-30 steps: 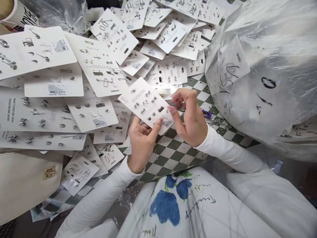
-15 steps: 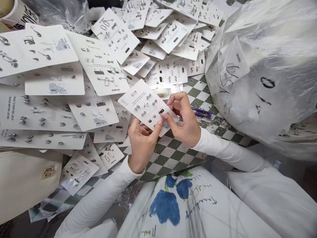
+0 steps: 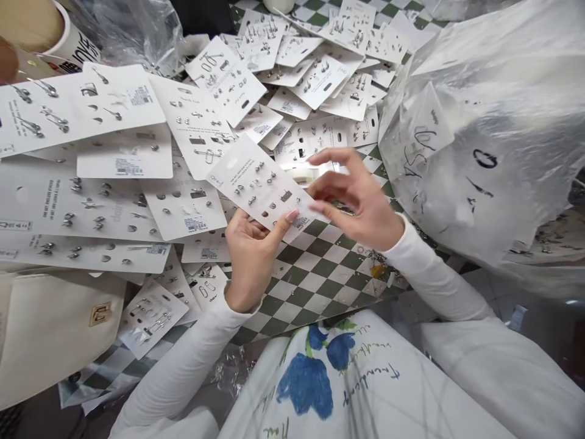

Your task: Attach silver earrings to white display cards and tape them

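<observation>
A white earring card (image 3: 256, 180) with several small metal earrings on its face is pinched in my left hand (image 3: 253, 256), thumb on top near the lower edge. My right hand (image 3: 359, 198) is just right of the card, its fingers spread and blurred, with nothing visible between them. Whether a fingertip touches the card's right corner, I cannot tell. Behind the card lies a pile of similar earring cards (image 3: 315, 79). More cards (image 3: 123, 131) are stacked on the left.
A large plastic bag (image 3: 493, 158) fills the right side. A cream bag (image 3: 55, 329) with a gold clasp lies at the lower left. A printed cup (image 3: 75, 46) stands at the upper left. Small metal pieces and a yellow object (image 3: 377, 271) rest on the checkered tablecloth (image 3: 320, 274).
My right hand has let go of the card, moved right and spread its fingers. My left hand and the card have shifted slightly left. The view has tilted a little.
</observation>
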The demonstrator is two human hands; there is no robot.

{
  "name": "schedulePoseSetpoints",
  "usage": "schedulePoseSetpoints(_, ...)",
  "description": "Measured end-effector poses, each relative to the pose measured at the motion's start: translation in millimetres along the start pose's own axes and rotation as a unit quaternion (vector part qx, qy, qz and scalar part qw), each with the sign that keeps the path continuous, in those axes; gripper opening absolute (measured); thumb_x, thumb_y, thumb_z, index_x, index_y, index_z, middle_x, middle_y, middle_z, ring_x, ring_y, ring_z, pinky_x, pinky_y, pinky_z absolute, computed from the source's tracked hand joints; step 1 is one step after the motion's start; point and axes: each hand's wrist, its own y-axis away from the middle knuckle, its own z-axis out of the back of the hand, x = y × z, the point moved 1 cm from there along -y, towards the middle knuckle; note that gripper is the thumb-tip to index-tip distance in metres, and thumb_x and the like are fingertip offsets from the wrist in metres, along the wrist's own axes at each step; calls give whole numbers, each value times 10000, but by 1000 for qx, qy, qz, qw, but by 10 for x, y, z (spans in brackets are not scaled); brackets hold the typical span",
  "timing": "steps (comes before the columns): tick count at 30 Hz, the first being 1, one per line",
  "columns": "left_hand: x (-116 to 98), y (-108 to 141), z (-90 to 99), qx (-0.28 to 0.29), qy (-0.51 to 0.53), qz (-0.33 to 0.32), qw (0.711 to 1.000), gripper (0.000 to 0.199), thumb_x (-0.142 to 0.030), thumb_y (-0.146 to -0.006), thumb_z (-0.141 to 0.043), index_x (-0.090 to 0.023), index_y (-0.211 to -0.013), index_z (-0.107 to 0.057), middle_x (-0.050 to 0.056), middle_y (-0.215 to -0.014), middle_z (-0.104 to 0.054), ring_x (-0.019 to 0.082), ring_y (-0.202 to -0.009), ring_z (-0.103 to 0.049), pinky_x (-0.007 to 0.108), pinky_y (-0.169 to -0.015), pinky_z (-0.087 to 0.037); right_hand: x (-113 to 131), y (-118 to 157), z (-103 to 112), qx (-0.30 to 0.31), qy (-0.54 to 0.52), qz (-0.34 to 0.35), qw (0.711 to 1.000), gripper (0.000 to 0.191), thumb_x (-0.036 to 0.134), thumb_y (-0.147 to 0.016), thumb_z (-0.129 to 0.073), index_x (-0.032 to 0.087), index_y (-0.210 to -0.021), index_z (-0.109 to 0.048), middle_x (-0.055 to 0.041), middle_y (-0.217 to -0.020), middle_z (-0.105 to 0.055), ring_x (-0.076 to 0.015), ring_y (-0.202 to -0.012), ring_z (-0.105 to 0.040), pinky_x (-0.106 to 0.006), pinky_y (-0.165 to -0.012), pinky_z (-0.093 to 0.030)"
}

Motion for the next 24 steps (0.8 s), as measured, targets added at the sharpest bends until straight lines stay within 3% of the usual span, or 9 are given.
schedulePoseSetpoints(3, 7, -26, 25, 1, -14, -6, 1000, 407, -368, -763, -901, -195, -1049, -668, 78, -1082, -750, 252, -974, -745, 341, -803, -653, -24, -91, 275, -123, 151, 4, 981, 107, 297, -1020, -644, 257, -1112, -607, -34, -975, -663, -199, -868, -658, -366, -765, -587)
schedulePoseSetpoints(5, -8, -14, 23, 20, -11, -6, 1000, 411, -354, -759, -904, -194, -1063, -678, 83, -1112, -748, 264, -1021, -741, 353, -821, -661, -79, -135, 388, -151, 250, 13, 956, 72, 304, -1008, -667, 238, -985, -682, -46, -942, -685, -206, -850, -645, -362, -757, -562)
schedulePoseSetpoints(10, -77, 25, 1, 33, -71, -61, 995, 404, -329, -743, -914, -187, -1033, -671, 64, -978, -763, 221, -804, -750, 274, -588, -629, -204, -205, 446, -96, 309, 20, 946, 96, 273, -969, -714, 195, -918, -736, -54, -908, -670, -182, -762, -627, -330, -687, -520)
schedulePoseSetpoints(14, -95, -7, 6, 81, -112, -147, 979, 376, -343, -757, -909, -191, -993, -659, 41, -875, -746, 220, -768, -748, 280, -585, -623, -205, -269, 459, -61, 337, 24, 939, 98, 253, -963, -709, 176, -901, -714, -56, -903, -632, -175, -734, -591, -338, -679, -491)
schedulePoseSetpoints(20, -159, -147, 103, 173, -218, -291, 915, 180, -260, -875, -812, -231, -1029, -723, 25, -852, -742, 193, -716, -690, 295, -573, -564, -216, -385, 566, 12, 289, -12, 957, 118, 128, -935, -652, 189, -842, -614, -31, -878, -605, -161, -720, -555, -312, -652, -484)
schedulePoseSetpoints(22, -196, -196, 119, 182, -247, -345, 887, 124, -233, -891, -784, -251, -998, -724, 50, -940, -734, 242, -852, -690, 375, -680, -594, -241, -395, 608, 27, 257, -28, 966, 120, 148, -961, -630, 199, -856, -606, -33, -902, -616, -159, -725, -554, -302, -642, -486)
schedulePoseSetpoints(24, -206, -231, 117, 194, -272, -368, 868, 64, -228, -896, -766, -243, -890, -705, 103, -1223, -688, 344, -1206, -621, 542, -969, -562, -270, -386, 645, 42, 232, -41, 971, 130, 185, -998, -603, 204, -870, -605, -32, -906, -611, -158, -726, -538, -301, -643, -477)
